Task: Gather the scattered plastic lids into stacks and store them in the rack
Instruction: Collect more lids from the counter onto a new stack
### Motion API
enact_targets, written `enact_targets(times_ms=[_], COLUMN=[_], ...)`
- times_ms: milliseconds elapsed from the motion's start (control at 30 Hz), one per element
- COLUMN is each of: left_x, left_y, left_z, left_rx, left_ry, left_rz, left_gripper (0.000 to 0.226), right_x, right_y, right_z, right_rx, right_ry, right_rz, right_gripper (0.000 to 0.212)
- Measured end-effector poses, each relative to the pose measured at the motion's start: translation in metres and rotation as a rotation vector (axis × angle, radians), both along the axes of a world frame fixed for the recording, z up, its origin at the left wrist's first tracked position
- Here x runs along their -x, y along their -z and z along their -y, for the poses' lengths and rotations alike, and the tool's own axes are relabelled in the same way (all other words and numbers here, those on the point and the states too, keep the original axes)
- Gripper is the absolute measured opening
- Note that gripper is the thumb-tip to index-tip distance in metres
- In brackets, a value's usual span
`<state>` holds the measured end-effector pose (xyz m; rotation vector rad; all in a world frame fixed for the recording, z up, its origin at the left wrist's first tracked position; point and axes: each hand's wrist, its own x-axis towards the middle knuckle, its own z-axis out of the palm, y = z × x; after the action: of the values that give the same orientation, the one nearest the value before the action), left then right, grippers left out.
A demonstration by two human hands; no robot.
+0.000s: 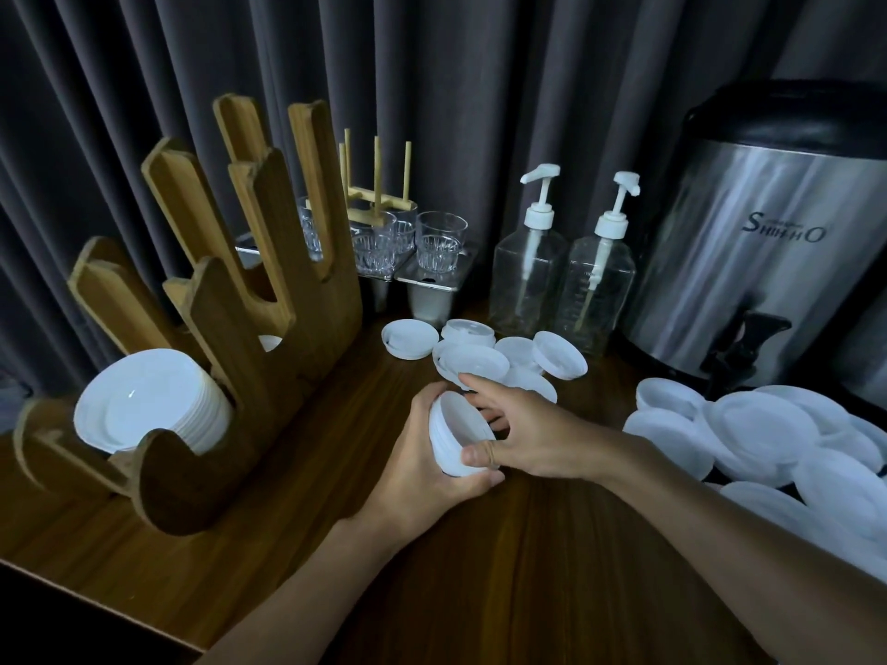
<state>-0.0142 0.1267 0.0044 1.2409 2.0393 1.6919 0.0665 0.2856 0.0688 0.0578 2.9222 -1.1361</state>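
Centre frame: left hand [422, 465] cups a short stack of lids [453, 431] tilted on edge, right hand [525, 429] pinching its near rim; best to square rims flush before adding loose lids [480, 363] just above, then slot into rack [225, 357] at left.

One view only, worn on the head, looking forward and down over the table [528, 568] toward its far edge and the curtain [432, 88] behind. It's close in: both forearms come up from the near edge, and the left hand [417, 467] and right hand [533, 434] meet on a lid stack [456, 424] mid-frame. Wide lens: the rack [240, 376] by the left edge and the urn [768, 261] at the far right corner lean outward.
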Motion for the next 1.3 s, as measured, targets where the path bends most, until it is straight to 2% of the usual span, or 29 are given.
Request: enact_targets(times_ms=[200, 367, 433, 533, 600, 767, 933, 1100, 1300], left_x=[0.000, 0.003, 0.006, 0.008, 0.007, 0.008, 0.009, 0.008, 0.007], left_y=[-0.003, 0.000, 0.001, 0.000, 0.000, 0.001, 0.002, 0.001, 0.000], left_z=[-0.001, -0.004, -0.003, -0.003, -0.003, -0.004, -0.003, -0.003, -0.003], left_rx=[-0.016, -0.024, -0.005, 0.011, 0.012, 0.004, 0.004, 0.014, 0.009], left_ry=[-0.011, -0.022, -0.036, -0.072, -0.079, -0.093, -0.091, -0.091, -0.086], left_rz=[-0.037, -0.041, -0.040, -0.022, -0.013, -0.017, -0.011, -0.018, -0.008], left_gripper=[0.090, 0.087, 0.090, 0.091, 0.091, 0.091, 0.092, 0.092, 0.091], right_x=[0.003, 0.006, 0.009, 0.015, 0.019, 0.030, 0.036, 0.031, 0.010], right_y=[0.009, 0.013, 0.014, 0.016, 0.022, 0.041, 0.042, 0.044, 0.032], right_z=[0.000, 0.000, -0.007, -0.028, -0.040, -0.053, -0.058, -0.066, -0.067], right_rx=[-0.002, -0.010, 0.020, -0.131, -0.207, -0.274, -0.307, -0.232, -0.408], right_ry=[0.013, 0.071, 0.179, 0.418, 0.484, 0.501, 0.548, 0.580, 0.453], right_rz=[-0.059, -0.048, -0.064, -0.138, -0.083, 0.014, 0.046, 0.115, 0.130], right_gripper=[0.088, 0.059, 0.054, 0.060, 0.061, 0.069, 0.067, 0.071, 0.055])
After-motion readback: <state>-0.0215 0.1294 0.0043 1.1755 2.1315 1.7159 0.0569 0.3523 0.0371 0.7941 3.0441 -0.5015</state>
